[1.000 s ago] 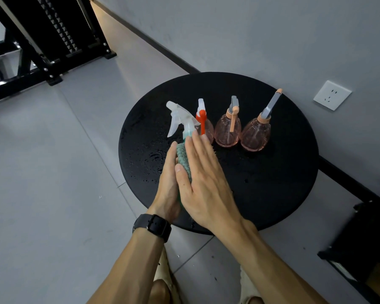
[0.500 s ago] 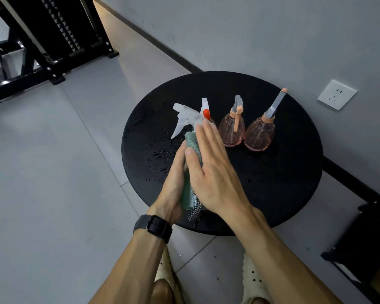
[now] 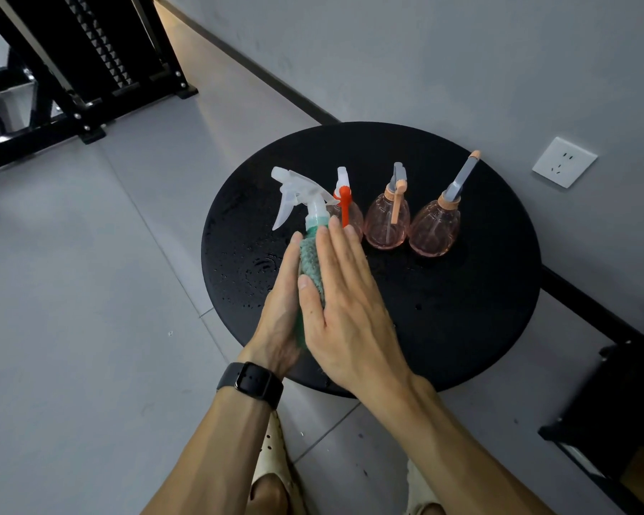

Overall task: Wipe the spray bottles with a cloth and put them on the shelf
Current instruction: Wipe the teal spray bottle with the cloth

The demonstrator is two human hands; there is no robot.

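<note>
Hands have slid back down the green bottle (image 3: 315, 219): left hand (image 3: 281, 310) and right hand (image 3: 344, 310), fingers straight, press the cloth (image 3: 311, 263) between them; wiping apparently continues, shelving pending

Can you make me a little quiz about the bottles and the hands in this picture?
1. How many pink spray bottles stand on the round black table?
2. True or false: the teal cloth lies flat on the table.
3. Which bottle do the hands have between them? A the bottle with the white trigger; B the pink one with the orange-red trigger; C the pink one nearest the wall socket.

Key:
1. Three.
2. False: it is pressed against the bottle between the left hand and the right hand, whose fingers are straight.
3. A.
</note>
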